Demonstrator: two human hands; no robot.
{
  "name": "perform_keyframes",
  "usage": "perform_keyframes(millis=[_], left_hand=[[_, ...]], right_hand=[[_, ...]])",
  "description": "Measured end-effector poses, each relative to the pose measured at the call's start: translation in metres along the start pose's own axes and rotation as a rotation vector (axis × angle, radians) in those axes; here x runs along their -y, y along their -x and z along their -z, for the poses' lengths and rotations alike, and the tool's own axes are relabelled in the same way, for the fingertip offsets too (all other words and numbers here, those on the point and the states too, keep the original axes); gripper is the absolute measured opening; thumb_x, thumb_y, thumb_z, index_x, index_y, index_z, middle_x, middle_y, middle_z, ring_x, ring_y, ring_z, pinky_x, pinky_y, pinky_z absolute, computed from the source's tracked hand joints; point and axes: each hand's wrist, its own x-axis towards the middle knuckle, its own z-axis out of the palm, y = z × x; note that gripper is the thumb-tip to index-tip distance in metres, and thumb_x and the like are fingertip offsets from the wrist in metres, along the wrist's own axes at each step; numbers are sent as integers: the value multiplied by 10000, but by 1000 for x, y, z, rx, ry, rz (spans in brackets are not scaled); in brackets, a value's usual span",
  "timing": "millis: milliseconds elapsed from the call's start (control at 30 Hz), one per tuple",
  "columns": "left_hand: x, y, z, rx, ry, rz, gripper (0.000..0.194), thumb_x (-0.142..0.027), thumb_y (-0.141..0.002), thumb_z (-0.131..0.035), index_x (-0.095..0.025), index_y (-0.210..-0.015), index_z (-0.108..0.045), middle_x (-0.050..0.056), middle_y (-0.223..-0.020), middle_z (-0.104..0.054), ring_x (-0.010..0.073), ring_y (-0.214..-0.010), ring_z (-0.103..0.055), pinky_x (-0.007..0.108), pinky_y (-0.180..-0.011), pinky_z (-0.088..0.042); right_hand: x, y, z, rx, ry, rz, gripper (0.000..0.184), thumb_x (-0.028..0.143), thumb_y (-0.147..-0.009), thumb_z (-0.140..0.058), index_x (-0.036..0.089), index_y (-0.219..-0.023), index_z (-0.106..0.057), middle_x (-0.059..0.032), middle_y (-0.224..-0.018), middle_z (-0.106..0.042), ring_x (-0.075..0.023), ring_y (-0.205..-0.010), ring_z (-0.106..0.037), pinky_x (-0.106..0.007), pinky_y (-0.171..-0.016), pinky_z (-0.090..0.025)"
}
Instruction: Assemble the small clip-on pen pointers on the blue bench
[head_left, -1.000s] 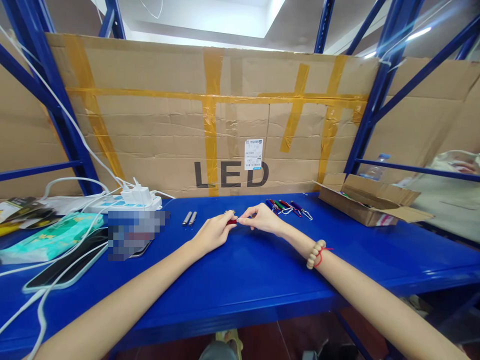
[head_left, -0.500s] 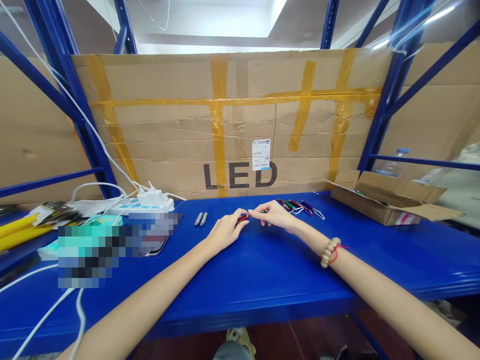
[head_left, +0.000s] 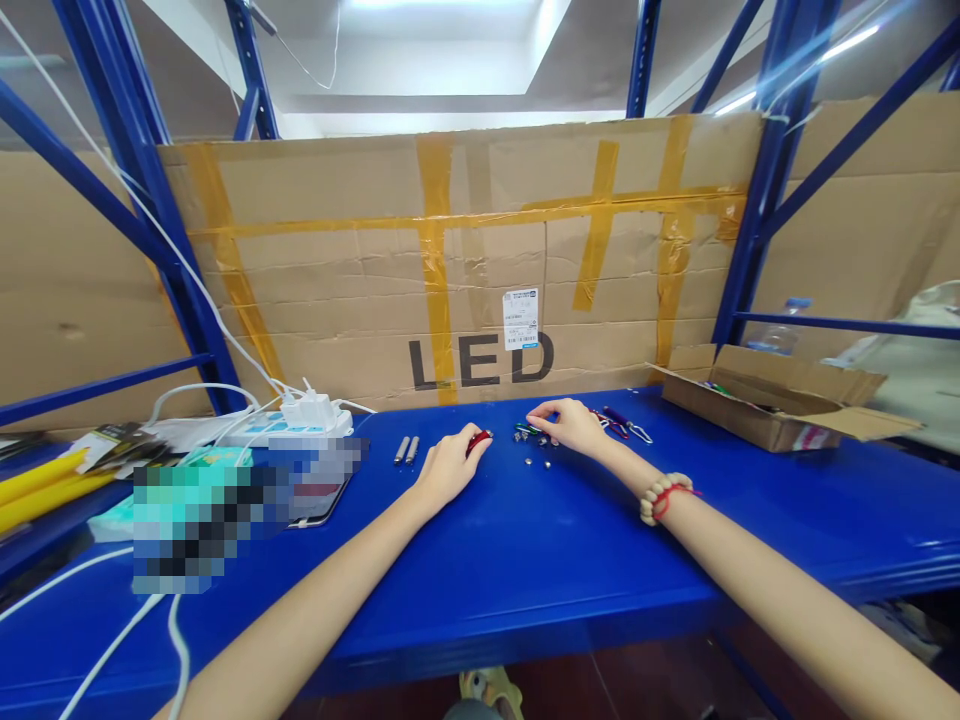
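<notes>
At centre of blue table [head_left: 510,570], our left hand [head_left: 448,468] grips small red cylinder [head_left: 478,439]. Right hand [head_left: 571,428], fingers curled, near small metal pieces [head_left: 543,442]; whether it pinches one, we cannot tell. Cylinder probably light, stiff, slippery: we would hold mid-length.

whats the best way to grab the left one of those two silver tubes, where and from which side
Probably across its middle, from above: the left silver tube is slim and lies flat, running front to back, with the other tube close along its right side.
</notes>
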Motion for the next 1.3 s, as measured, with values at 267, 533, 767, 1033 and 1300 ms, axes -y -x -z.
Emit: perform_keyframes(millis=[267, 533, 767, 1033, 1300], left_hand=[[6, -3, -1, -4, 141, -22, 199, -406, -896, -330, -224, -923, -407, -17, -738, -614, 171, -703, -591, 271, -684, -415], [4, -3, 0, 109, 123, -80, 160, -380, -896, -332, -230, -882, -387, -20, -810, -604, 167, -783, -572, 274, -726, -404], [2, -2, 2, 123, 66, -96, 163, -373, -905, -312, -228, -879, -380, -14, -795, -597, 174, -779, -571, 274, -705, -397], [-1, 0, 1, 135, 51, -122, 155, -367, -909, -308, -233, -910, -386, -13, -816, -595, 177, -786, -567, 269, -670, -388], [2, 2, 4, 104, 63, -96, 172, -375, -906, -322, -227, -918, -408, -13, -799, -591, 173, -763, -566, 264, -657, -394]], right_hand=[[0, 1, 8, 334, -141, 143, 420, 537, -673, -612, 168, -861, -683, -24, -760, -648, -70, -486, -524, -184, -509, -407], [5, 0, 4, 529, -187, 197, 552, 557, -602, -655, 124, -942, -668, -40, -736, -624, -67, -526, -493, -158, -454, -378], [9, 60, 45, 154, 159, 230, 629, 634, -735, -488, 258, -1239, -498, -72, -1169, -510, -197, -1035, -507, -292, -846, -449], [-17, 155, 34, -23, 602, 352, 503, 503, -904, -201, 309, -1340, -361, -112, -1175, -479, -233, -1015, -500, -366, -782, -464], [-13, 130, 34, 146, 234, 202, 392, 439, -879, -351, 222, -985, -660, -85, -861, -579, -132, -678, -571, -226, -600, -460]])
